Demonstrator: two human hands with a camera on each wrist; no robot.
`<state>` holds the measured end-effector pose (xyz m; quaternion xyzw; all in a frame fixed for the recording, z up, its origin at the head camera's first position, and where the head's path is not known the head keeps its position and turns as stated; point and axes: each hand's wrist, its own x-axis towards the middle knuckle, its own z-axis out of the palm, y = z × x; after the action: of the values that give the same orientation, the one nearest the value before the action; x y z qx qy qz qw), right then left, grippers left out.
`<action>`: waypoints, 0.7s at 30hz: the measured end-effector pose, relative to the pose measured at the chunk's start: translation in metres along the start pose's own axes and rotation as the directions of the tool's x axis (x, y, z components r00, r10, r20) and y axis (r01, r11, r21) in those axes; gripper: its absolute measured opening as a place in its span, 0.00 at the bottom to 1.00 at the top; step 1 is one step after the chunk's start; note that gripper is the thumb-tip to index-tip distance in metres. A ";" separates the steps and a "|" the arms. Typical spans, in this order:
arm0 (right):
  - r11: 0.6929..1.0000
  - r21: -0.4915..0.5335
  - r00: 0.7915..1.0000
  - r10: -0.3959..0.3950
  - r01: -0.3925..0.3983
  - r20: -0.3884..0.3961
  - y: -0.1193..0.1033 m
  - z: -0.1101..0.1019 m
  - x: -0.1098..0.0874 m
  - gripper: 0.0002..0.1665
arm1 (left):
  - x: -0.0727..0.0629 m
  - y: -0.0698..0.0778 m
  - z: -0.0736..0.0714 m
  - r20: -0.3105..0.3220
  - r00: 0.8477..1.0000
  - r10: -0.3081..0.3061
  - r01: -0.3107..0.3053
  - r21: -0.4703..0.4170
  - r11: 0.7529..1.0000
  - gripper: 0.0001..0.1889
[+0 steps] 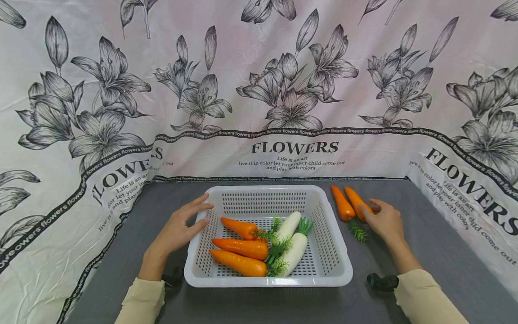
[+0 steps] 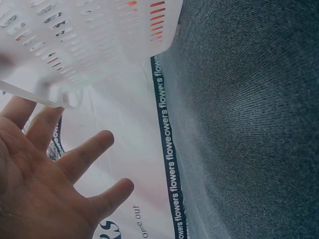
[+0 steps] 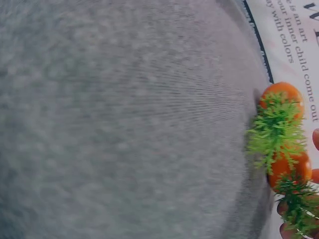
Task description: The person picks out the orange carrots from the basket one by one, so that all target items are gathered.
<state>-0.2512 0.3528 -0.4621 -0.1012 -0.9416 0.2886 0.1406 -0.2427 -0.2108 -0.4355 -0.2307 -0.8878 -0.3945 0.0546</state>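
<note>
A white perforated plastic basket (image 1: 268, 281) stands on the grey table. Inside it, several orange carrots (image 1: 238, 263) lie on the left, and two white radishes (image 1: 294, 252) with green tops on the right. My left hand (image 1: 182, 225) is at the basket's left side, its spread fingers (image 2: 102, 142) straight, with the fingertips at the rim. Right of the basket, two carrots lie side by side. My right hand (image 1: 386, 220) pinches the right-hand carrot (image 1: 355, 198) near its thick end; the other carrot (image 1: 341, 204) lies just left of it.
Green carrot leaves (image 1: 357, 230) spread on the grey tabletop (image 1: 425, 234) just right of the basket. A white cloth (image 1: 291, 157) with printed flowers and lettering hangs behind the table and along both sides. Dark wrist straps (image 1: 382, 282) show at both cuffs.
</note>
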 end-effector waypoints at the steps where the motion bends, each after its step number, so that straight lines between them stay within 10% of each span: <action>1: 1.000 0.002 1.000 -0.003 0.003 -0.002 -0.001 -0.002 0.001 0.39 | 0.000 0.000 0.000 0.001 1.000 -0.002 0.002 0.000 1.000 0.22; 21: 0.979 0.073 0.982 -0.187 0.188 -0.021 -0.071 -0.033 0.006 0.37 | 0.001 -0.002 0.000 0.008 1.000 -0.020 0.020 0.013 1.000 0.22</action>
<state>-0.2543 0.3137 -0.3944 -0.0085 -0.9346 0.3081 0.1775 -0.2444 -0.2113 -0.4369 -0.2232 -0.8928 -0.3882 0.0485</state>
